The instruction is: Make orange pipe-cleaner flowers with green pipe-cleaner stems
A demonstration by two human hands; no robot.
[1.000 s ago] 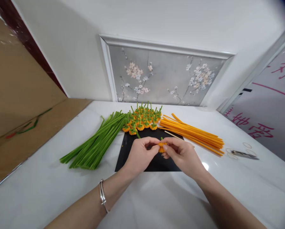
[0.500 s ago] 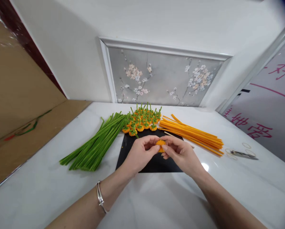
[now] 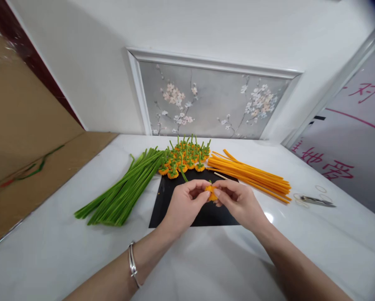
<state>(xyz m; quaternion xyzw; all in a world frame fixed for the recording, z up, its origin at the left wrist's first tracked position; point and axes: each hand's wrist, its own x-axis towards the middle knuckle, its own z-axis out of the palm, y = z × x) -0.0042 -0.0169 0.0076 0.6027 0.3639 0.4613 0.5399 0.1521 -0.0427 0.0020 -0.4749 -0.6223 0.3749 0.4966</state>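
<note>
Between my two hands, over the black mat (image 3: 171, 200), is a small orange pipe-cleaner flower (image 3: 211, 193) with a bit of green showing behind it. My left hand (image 3: 187, 205) pinches its left side between thumb and fingers. From the right, my right hand (image 3: 240, 202) grips the other side the same way. A green stem (image 3: 184, 175) sticks up behind my left hand. Just beyond the hands stand several finished-looking orange flowers (image 3: 187, 156), heads down with green stems pointing up. The undersides of both hands' fingers are partly hidden.
A bundle of green pipe cleaners (image 3: 124, 188) lies to the left, orange pipe cleaners (image 3: 250, 173) to the right. A thin pale stick (image 3: 220, 175) rests on the mat. Scissors (image 3: 317, 201) and several thin rings (image 3: 320, 189) lie far right. Cardboard (image 3: 49, 167) borders the left.
The flower has been tilted slightly between my fingers, and green now shows behind it. The green stem behind my left hand shows more. The whole view has shifted a little.
</note>
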